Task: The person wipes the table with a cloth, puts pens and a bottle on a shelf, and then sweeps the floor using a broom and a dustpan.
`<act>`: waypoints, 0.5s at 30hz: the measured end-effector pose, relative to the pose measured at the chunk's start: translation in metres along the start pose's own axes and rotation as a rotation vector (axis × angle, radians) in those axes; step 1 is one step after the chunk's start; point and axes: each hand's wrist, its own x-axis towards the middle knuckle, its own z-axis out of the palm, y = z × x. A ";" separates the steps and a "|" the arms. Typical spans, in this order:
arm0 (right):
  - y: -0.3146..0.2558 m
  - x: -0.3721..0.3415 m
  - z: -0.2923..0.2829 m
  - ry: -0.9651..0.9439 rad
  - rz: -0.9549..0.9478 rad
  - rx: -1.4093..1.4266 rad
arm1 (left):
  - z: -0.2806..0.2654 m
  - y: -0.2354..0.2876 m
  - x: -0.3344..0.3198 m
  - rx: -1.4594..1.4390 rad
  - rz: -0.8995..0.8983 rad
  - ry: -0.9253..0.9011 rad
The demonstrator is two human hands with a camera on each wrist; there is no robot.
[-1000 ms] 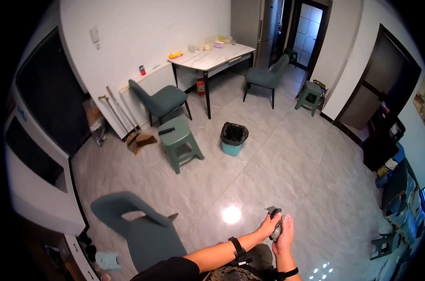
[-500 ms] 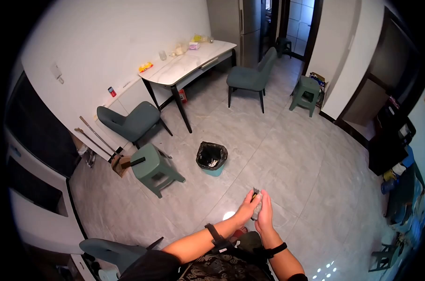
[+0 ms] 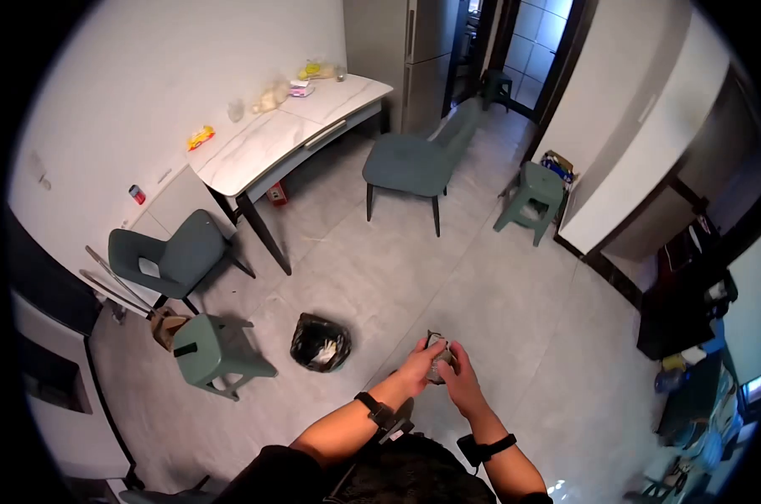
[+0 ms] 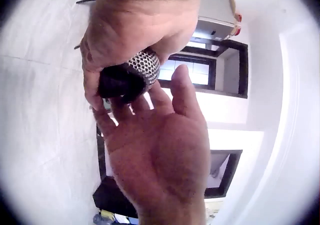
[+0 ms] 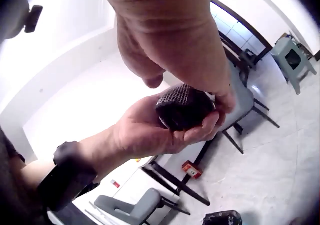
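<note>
A small rolled fabric bundle (image 4: 145, 67) with a black-and-white mesh texture and a dark open end sits between both hands. My left hand (image 3: 415, 370) grips it, its fingers wrapped along the underside in the right wrist view. My right hand (image 3: 462, 380) meets the bundle from the other side. In the left wrist view the right palm (image 4: 165, 145) faces the camera, fingers reaching to the bundle and thumb standing apart from it. Part of the bundle is hidden behind the fingers. Ahead and to the left, a bin (image 3: 320, 343) lined with a black bag holds some pale litter.
A green stool (image 3: 217, 349) stands left of the bin, a dark object on its seat. Behind are a grey chair (image 3: 179, 252), a white marble-look table (image 3: 271, 143) and another chair (image 3: 414, 168). A second stool (image 3: 533, 202) stands by the wall at right.
The view has moved forward, so bin and stool appear lower and further left. Both hands keep the bundle between them; the right hand has turned, its thumb now spread.
</note>
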 end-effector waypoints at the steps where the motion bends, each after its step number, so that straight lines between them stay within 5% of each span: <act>1: -0.010 0.021 -0.016 -0.049 -0.061 -0.005 | 0.013 0.015 0.022 0.037 0.029 -0.014; 4: -0.030 0.080 -0.057 -0.034 -0.076 -0.161 | 0.054 0.058 0.075 0.156 0.005 -0.022; 8: -0.067 0.150 -0.087 -0.030 -0.005 0.092 | 0.061 0.084 0.168 0.285 -0.101 -0.102; 9: -0.064 0.175 -0.094 -0.012 -0.091 -0.037 | 0.064 0.099 0.181 0.307 -0.132 -0.134; 12: -0.076 0.252 -0.103 -0.156 0.027 0.241 | 0.081 0.153 0.203 0.209 -0.117 -0.017; 13: -0.068 0.288 -0.104 -0.186 0.020 0.296 | 0.071 0.170 0.217 0.167 -0.088 -0.142; 15: -0.075 0.337 -0.107 -0.249 0.128 0.391 | 0.061 0.203 0.229 0.141 -0.064 -0.084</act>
